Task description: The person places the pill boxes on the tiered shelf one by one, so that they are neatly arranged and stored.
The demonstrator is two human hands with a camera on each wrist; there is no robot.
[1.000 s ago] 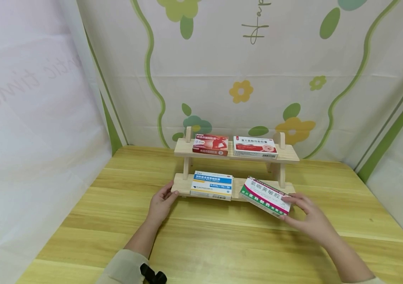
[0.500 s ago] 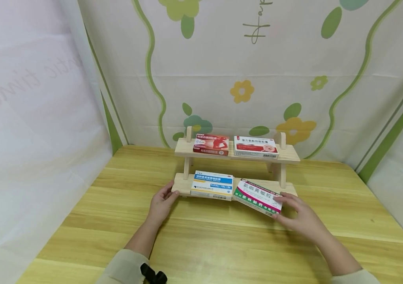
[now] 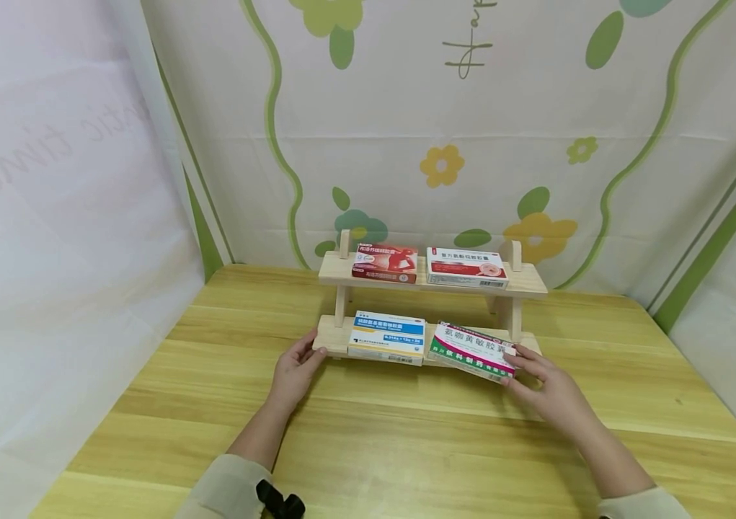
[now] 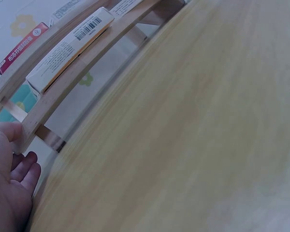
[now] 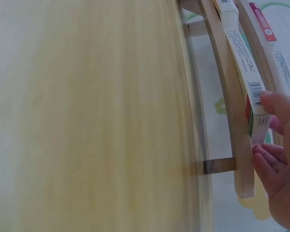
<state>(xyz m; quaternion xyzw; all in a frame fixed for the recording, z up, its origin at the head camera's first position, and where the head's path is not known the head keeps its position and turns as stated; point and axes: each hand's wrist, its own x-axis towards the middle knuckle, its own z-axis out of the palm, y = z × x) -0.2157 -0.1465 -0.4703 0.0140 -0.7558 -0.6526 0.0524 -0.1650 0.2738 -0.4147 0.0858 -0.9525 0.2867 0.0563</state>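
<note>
A small two-tier wooden rack (image 3: 327,336) stands on the table. My left hand (image 3: 294,371) grips the left end of its lower shelf; in the left wrist view the thumb lies on top and the other fingers are below. With my right hand (image 3: 552,395) I pinch the right end of a white, green and magenta medicine box (image 3: 471,351). This box sits at the right of the lower shelf, slightly skewed, its right end toward me. Beside it on the left lies a blue-and-white medicine box (image 3: 387,336).
On the upper shelf are a red medicine box (image 3: 385,262) at left and a white-and-red medicine box (image 3: 467,267) at right. Behind the rack hangs a flower-print curtain (image 3: 368,108). The wood-grain table (image 3: 393,447) extends in front.
My right hand has moved the green-and-magenta box leftward, then back onto the lower shelf, and turned it straighter. My left hand keeps its place on the rack.
</note>
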